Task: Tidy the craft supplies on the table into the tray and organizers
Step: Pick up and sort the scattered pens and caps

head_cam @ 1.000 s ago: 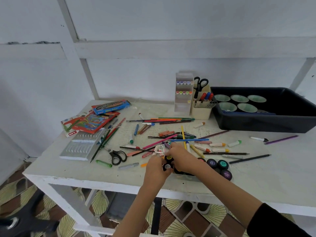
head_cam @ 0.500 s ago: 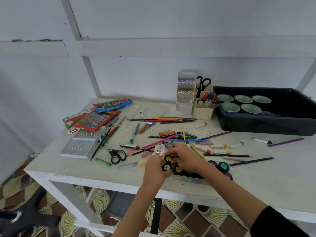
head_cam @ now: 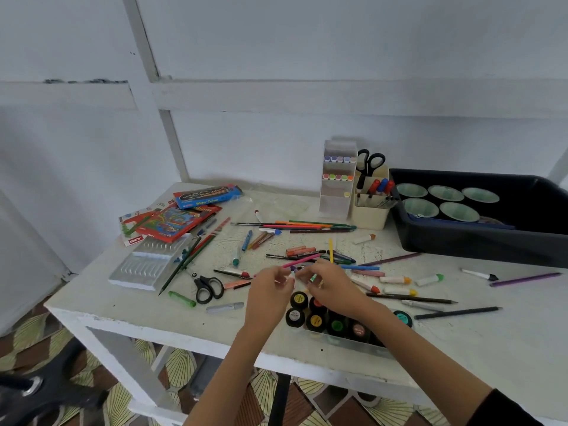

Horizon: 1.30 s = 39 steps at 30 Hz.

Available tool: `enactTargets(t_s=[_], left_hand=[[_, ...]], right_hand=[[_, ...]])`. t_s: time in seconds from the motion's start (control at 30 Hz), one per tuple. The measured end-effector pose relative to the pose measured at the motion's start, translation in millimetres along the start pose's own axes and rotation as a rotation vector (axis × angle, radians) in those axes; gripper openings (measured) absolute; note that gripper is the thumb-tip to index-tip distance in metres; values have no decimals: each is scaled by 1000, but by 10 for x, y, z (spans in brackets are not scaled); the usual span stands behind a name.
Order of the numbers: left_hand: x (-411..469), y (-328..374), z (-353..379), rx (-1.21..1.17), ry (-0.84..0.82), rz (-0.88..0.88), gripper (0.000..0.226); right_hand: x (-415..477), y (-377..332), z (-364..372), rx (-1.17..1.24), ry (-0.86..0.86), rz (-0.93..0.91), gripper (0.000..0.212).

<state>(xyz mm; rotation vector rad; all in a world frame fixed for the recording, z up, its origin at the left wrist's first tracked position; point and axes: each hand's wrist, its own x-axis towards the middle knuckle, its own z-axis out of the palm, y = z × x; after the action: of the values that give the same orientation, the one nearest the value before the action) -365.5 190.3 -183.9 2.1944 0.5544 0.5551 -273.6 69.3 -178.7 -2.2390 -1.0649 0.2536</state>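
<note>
Item: short white marker with a purple tip [head_cam: 292,274] — blurred, lay between both grips over the loose pencils at the middle of the white bench [head_cam: 101,305]. Left hand [head_cam: 270,289]: fingertips pinched its near side. Right hand [head_cam: 330,285]: fingers curled against its far side — clamped or not, could not be told. Black round paint pots [head_cam: 296,317] stood just beneath both wrists.

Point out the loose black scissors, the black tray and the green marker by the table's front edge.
loose black scissors [head_cam: 200,281], head view, where the handles meet the blades.
black tray [head_cam: 479,245], head view, on its front wall.
green marker [head_cam: 182,299], head view, middle of its barrel.
</note>
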Motion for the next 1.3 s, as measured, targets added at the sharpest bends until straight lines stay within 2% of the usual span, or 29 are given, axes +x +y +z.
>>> enactTargets(t_s=[0.33,0.53,0.7,0.8,0.93,1.07,1.17,1.3], left_hand=[[868,88,-372,-14,64,38,13],[1756,-145,-515,-1,62,-7,16],[2655,-439,-506,58,33,15,19],[3142,-614,-427,100,-10,15,23],[3660,-840,-237,190,-113,12,32],[3972,-971,-10,506,-271,8,44],[4074,-1024,143,682,-400,-11,49],[4173,-1064,252,592,-361,-34,42]], right_hand=[[691,-191,-300,196,121,-17,28],[1422,-110,-314,155,205,43,25],[2062,125,-261,43,288,173,26],[2390,279,-184,-3,245,287,42],[2699,444,-79,-96,121,413,77],[2888,573,-3,-222,-30,492,102],[2946,633,33,-309,-56,520,101],[2967,640,36,-313,-20,526,84]])
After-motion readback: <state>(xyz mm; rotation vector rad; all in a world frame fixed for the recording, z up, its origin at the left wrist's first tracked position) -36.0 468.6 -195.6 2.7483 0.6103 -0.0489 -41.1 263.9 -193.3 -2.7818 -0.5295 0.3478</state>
